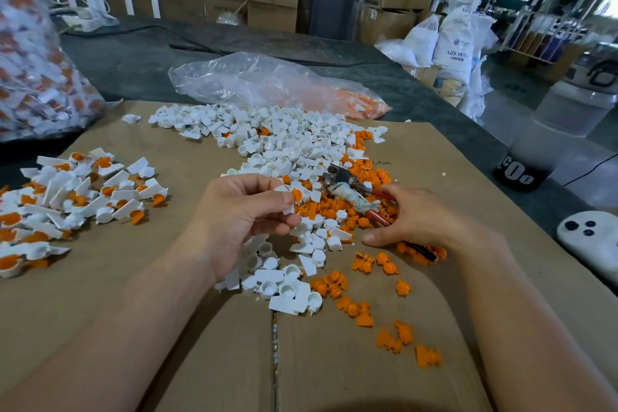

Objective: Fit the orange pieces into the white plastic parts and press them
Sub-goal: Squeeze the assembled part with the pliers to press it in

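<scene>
Nearest you, loose orange pieces (426,356) trail across the cardboard sheet (200,344), with a cluster of empty white parts (287,291) just to their left.

Beyond these, your left hand (240,214) pinches the held white part (289,208) between thumb and fingertips. An orange insert (296,195) sits at its top and, by the look of it, is seated but not yet pressed home.

Your right hand (421,221) lies fingers-down over the red handles of the pliers (351,192). Whether it actually grips them cannot be told.

The pliers' long axis runs from the handles under your right palm, up and away to the left, ending at the metal head. The held white part lies just left of that head and slightly nearer you, apart from it. Your left hand is therefore the nearer one to close the gap, with a short move to the right.

Farther left lies the pile of fitted parts (83,197). Farther ahead are the main white heap (284,137) and a clear plastic bag (267,80).
</scene>
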